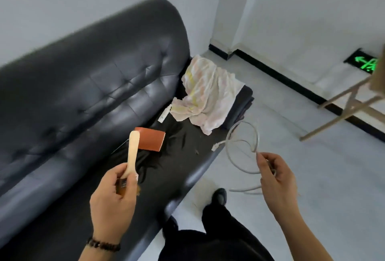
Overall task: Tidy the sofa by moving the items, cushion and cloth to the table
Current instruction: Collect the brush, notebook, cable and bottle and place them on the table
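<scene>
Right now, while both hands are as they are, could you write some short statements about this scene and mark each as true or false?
1. The left hand holds a brush with a wooden handle. True.
2. The right hand holds nothing. False: it pinches a looped white cable.
3. The light cloth lies on the floor. False: it lies crumpled at the far end of the sofa.
4. An orange-brown block lies on the sofa seat. True.
5. The exit sign low on the wall glows red. False: it glows green.
</scene>
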The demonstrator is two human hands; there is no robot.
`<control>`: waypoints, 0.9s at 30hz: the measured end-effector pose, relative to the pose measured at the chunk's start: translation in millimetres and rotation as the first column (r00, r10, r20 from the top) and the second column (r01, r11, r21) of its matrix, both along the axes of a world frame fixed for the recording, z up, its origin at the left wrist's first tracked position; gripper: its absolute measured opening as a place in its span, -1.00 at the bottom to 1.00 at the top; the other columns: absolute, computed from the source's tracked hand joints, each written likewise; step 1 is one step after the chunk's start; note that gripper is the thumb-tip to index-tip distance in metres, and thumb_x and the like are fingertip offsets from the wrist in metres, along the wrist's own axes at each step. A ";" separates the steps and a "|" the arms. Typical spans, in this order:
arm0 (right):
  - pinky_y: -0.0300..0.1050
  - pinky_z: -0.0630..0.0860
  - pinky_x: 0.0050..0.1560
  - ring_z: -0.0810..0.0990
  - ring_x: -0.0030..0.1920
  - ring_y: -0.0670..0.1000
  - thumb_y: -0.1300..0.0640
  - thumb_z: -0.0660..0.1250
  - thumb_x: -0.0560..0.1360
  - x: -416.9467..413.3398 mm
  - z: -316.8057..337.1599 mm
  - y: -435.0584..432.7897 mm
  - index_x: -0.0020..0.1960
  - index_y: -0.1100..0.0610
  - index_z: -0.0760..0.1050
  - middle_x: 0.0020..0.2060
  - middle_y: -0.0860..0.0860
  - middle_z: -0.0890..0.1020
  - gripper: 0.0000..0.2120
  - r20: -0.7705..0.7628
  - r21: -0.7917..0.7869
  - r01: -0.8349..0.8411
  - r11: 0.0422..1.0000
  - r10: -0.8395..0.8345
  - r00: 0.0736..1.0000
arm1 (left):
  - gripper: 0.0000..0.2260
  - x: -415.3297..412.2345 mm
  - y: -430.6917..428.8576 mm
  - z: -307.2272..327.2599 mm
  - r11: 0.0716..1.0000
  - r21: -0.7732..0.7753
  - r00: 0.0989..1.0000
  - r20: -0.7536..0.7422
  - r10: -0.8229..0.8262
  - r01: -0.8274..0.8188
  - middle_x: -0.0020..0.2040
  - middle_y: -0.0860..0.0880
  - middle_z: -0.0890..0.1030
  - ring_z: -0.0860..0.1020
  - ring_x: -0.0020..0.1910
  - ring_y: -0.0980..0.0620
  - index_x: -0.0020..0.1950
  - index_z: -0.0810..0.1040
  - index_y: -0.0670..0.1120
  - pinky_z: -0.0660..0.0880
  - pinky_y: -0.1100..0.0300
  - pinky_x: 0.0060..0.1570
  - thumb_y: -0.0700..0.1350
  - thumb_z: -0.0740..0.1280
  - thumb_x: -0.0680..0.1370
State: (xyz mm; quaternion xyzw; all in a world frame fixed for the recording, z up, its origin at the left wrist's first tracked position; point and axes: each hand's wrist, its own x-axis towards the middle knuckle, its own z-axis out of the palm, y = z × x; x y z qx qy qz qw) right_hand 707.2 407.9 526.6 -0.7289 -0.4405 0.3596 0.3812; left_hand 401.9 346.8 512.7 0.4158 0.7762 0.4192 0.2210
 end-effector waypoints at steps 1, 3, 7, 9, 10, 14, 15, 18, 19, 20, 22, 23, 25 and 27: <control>0.01 0.49 -0.22 0.44 -0.37 -0.10 -0.05 0.30 0.61 15.4 4.6 -14.0 -0.04 -0.08 0.56 -0.35 -0.16 0.56 -0.90 -0.017 0.021 0.066 0.998 -0.066 0.998 | -0.86 11.5 4.7 4.7 0.999 0.001 0.999 0.005 -0.050 0.050 -0.26 0.09 0.64 0.66 -0.27 0.05 0.08 0.58 0.01 0.55 0.21 -0.19 -0.13 0.37 0.53; -0.03 0.43 -0.27 0.41 -0.37 -0.07 -0.04 0.30 0.61 49.5 10.3 -41.0 -0.05 -0.07 0.56 -0.40 -0.18 0.52 -0.89 -0.058 0.063 0.200 0.978 -0.197 0.979 | -0.89 39.4 17.7 14.4 0.983 0.007 0.983 -0.019 -0.181 0.182 -0.27 0.09 0.64 0.64 -0.28 0.12 0.04 0.58 0.04 0.53 0.25 -0.21 -0.13 0.35 0.54; -0.05 0.32 -0.33 0.34 -0.42 -0.08 0.00 0.30 0.62 121.5 11.2 -93.1 -0.09 -0.07 0.54 -0.46 -0.17 0.44 -0.88 -0.136 0.140 0.436 0.889 -0.419 0.898 | -0.90 113.7 47.8 39.9 0.905 0.098 0.903 -0.168 -0.394 0.413 -0.28 0.09 0.63 0.60 -0.24 0.14 0.04 0.57 0.03 0.48 0.35 -0.20 -0.10 0.34 0.54; -0.06 0.30 -0.34 0.33 -0.42 -0.07 0.00 0.30 0.62 159.3 7.0 -119.1 -0.10 -0.08 0.53 -0.46 -0.18 0.43 -0.87 -0.175 0.164 0.529 0.832 -0.504 0.846 | -0.90 160.4 56.8 49.4 0.865 0.128 0.865 -0.216 -0.453 0.485 -0.28 0.11 0.62 0.59 -0.20 0.24 0.05 0.55 0.05 0.43 0.48 -0.18 -0.08 0.33 0.55; -0.07 0.31 -0.35 0.33 -0.41 -0.06 0.00 0.30 0.62 178.9 5.5 -131.7 -0.10 -0.08 0.54 -0.45 -0.19 0.43 -0.87 -0.192 0.166 0.565 0.808 -0.536 0.822 | -0.90 186.5 58.4 51.8 0.845 0.142 0.848 -0.226 -0.480 0.516 -0.24 0.11 0.62 0.58 -0.20 0.28 0.06 0.55 0.04 0.42 0.51 -0.17 -0.09 0.33 0.55; -0.08 0.32 -0.33 0.34 -0.39 -0.09 0.00 0.30 0.62 261.7 -1.3 -185.1 -0.05 -0.03 0.56 -0.45 -0.21 0.46 -0.89 -0.246 0.152 0.662 0.734 -0.620 0.745 | -0.82 303.9 41.4 45.9 0.743 0.186 0.764 -0.227 -0.604 0.643 -0.15 0.01 0.65 0.60 -0.21 0.10 0.14 0.58 -0.10 0.46 0.45 -0.16 -0.15 0.36 0.54; -0.08 0.33 -0.33 0.35 -0.38 -0.10 0.01 0.30 0.62 282.5 -2.5 -198.0 -0.05 -0.03 0.56 -0.44 -0.21 0.46 -0.89 -0.258 0.153 0.682 0.716 -0.637 0.727 | -0.84 335.4 34.0 41.1 0.715 0.191 0.739 -0.202 -0.642 0.673 -0.21 0.06 0.64 0.59 -0.27 0.14 0.11 0.59 -0.05 0.45 0.50 -0.20 -0.17 0.36 0.54; -0.24 0.37 -0.33 0.36 -0.38 -0.17 0.06 0.29 0.63 338.2 -1.7 -227.1 -0.07 0.00 0.55 -0.43 -0.21 0.46 -0.88 -0.251 0.164 0.734 0.659 -0.692 0.677 | -0.86 421.6 14.6 29.8 0.613 0.188 0.639 -0.158 -0.752 0.768 -0.25 0.03 0.64 0.62 -0.29 0.13 0.09 0.57 -0.04 0.51 0.42 -0.27 -0.12 0.36 0.54; -0.28 0.37 -0.34 0.37 -0.38 -0.19 0.07 0.29 0.63 354.5 -1.1 -235.4 -0.07 0.00 0.54 -0.42 -0.21 0.47 -0.88 -0.241 0.164 0.753 0.638 -0.714 0.658 | -0.84 445.6 9.4 27.9 0.570 0.171 0.594 -0.173 -0.786 0.804 -0.21 0.00 0.65 0.62 -0.28 0.10 0.11 0.57 -0.08 0.53 0.35 -0.27 -0.11 0.36 0.54; -0.29 0.38 -0.35 0.39 -0.38 -0.20 0.07 0.28 0.63 373.1 -0.2 -245.1 -0.06 -0.01 0.54 -0.42 -0.21 0.49 -0.88 -0.233 0.156 0.775 0.612 -0.740 0.631 | -0.82 471.1 4.6 26.3 0.531 0.150 0.551 -0.185 -0.814 0.834 -0.20 0.01 0.65 0.62 -0.26 0.09 0.11 0.57 -0.09 0.54 0.30 -0.28 -0.10 0.36 0.54; -0.20 0.39 -0.34 0.39 -0.39 -0.18 0.03 0.28 0.63 407.3 0.2 -262.2 -0.06 -0.03 0.54 -0.41 -0.20 0.49 -0.89 -0.226 0.139 0.812 0.566 -0.781 0.583 | -0.83 515.3 -3.3 27.8 0.471 0.126 0.487 -0.170 -0.857 0.873 -0.20 0.04 0.65 0.63 -0.23 0.14 0.11 0.58 -0.08 0.55 0.31 -0.30 -0.09 0.37 0.53; -0.14 0.39 -0.34 0.38 -0.39 -0.17 0.02 0.28 0.63 423.3 -0.9 -269.1 -0.07 -0.04 0.54 -0.42 -0.20 0.48 -0.88 -0.225 0.132 0.829 0.544 -0.798 0.560 | -0.83 535.5 -5.5 28.9 0.449 0.120 0.464 -0.156 -0.872 0.885 -0.20 0.05 0.65 0.63 -0.23 0.17 0.10 0.58 -0.08 0.55 0.33 -0.31 -0.09 0.37 0.53; -0.07 0.37 -0.32 0.36 -0.40 -0.16 0.03 0.29 0.62 455.7 -6.3 -277.6 -0.10 -0.04 0.54 -0.44 -0.19 0.46 -0.87 -0.233 0.115 0.856 0.504 -0.824 0.516 | -0.84 574.5 -5.0 25.2 0.420 0.098 0.431 -0.144 -0.891 0.902 -0.21 0.06 0.65 0.63 -0.24 0.19 0.09 0.59 -0.08 0.55 0.32 -0.30 -0.10 0.37 0.53; -0.07 0.37 -0.30 0.35 -0.39 -0.15 0.04 0.29 0.63 491.3 -16.3 -280.3 -0.10 -0.03 0.54 -0.43 -0.20 0.45 -0.86 -0.236 0.092 0.878 0.470 -0.846 0.478 | -0.87 615.5 0.0 15.4 0.403 0.068 0.408 -0.128 -0.904 0.913 -0.22 0.09 0.65 0.63 -0.24 0.21 0.07 0.58 -0.04 0.55 0.33 -0.29 -0.13 0.38 0.53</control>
